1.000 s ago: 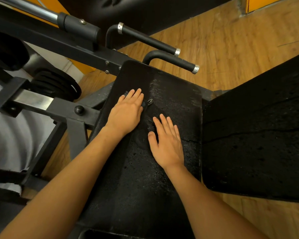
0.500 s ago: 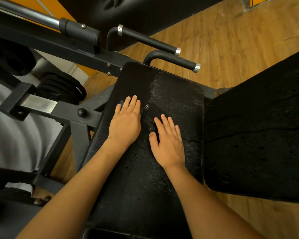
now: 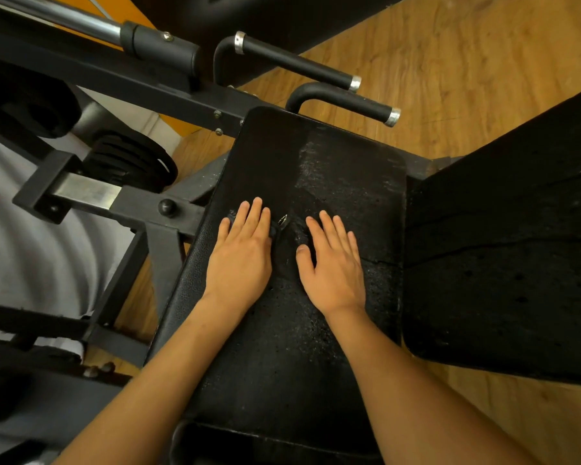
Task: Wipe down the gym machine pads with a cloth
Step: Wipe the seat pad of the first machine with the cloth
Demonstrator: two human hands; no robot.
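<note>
While the left hand (image 3: 240,253) and the right hand (image 3: 332,266) are laid palm-down on the black bench pad (image 3: 332,169), a dark cloth (image 3: 285,253) is pinned beneath them near the middle of the pad. The hands are held slightly apart, side by side, with fingers straight and close together; nothing is gripped by either. The cloth is seen mostly in the gap between the hands, bunched into folds, and a small pale tag (image 3: 283,219) is shown at its far edge. A corner of cloth is also seen beside the left little finger. Because cloth and pad are nearly the same colour, its full outline cannot be told. The pad surface is worn and speckled. A second black pad (image 3: 500,246) is set just beside it on the right. Two black handles (image 3: 302,63) with silver end caps are mounted beyond the pad's far end. Stacked weight plates (image 3: 131,159) and a black steel frame (image 3: 131,209) are seen to the left, over a wooden floor (image 3: 450,78).
</note>
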